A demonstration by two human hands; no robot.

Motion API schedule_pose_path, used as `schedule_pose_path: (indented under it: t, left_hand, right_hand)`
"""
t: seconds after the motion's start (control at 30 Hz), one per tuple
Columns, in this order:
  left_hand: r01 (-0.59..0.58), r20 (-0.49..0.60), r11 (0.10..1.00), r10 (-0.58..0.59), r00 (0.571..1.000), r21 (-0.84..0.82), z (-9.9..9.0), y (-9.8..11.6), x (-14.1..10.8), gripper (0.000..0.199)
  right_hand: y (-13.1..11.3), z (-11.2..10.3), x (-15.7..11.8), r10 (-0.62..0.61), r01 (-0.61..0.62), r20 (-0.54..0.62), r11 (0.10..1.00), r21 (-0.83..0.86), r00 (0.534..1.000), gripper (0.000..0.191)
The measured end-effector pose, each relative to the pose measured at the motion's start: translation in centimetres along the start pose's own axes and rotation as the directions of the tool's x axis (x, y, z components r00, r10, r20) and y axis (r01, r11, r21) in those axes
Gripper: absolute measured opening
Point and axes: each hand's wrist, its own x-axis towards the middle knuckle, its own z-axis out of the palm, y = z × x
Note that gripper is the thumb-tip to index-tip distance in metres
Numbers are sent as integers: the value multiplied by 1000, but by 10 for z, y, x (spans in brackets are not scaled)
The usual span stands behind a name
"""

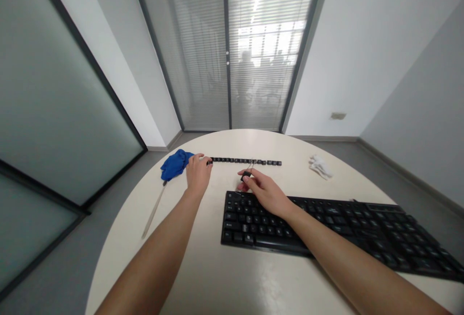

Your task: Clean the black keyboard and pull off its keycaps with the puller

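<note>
A row of small black keycaps (239, 160) runs across the far part of the table. At the row's left end is my left hand (199, 172), its fingertips closed on a black keycap (209, 162). My right hand (266, 190) is over the upper left part of a black keyboard (326, 218). Thumb and fingers there are shut on a keycap puller (246, 175), a small black piece with thin wires pointing toward the row. Part of the puller is hidden by the fingers. The right forearm covers some of the keyboard's keys.
A crumpled blue cloth (176, 164) lies left of my left hand, with a thin pale-handled brush or stick (154, 211) reaching from it. White crumpled gloves or cloth (319, 166) lie at the right. The round cream table (203, 276) has a curved edge.
</note>
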Motion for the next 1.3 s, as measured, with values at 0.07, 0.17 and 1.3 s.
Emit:
schedule_pose_path:
  t: [0.07, 0.17, 1.3]
  left_hand:
    - [5, 4, 1000, -5, 1000, 5, 0, 0, 0, 18]
    - [11, 10, 1000, -11, 1000, 4, 0, 1, 0, 19]
    - [60, 29, 994, -58, 998, -89, 6, -8, 1, 36]
  right_hand:
    - [0, 0, 0, -3, 3, -1, 1000, -6, 1000, 34]
    - [1, 0, 0, -6, 6, 0, 1000, -10, 1000, 35]
    - [0, 0, 0, -3, 3, 3, 1000, 2, 1000, 34]
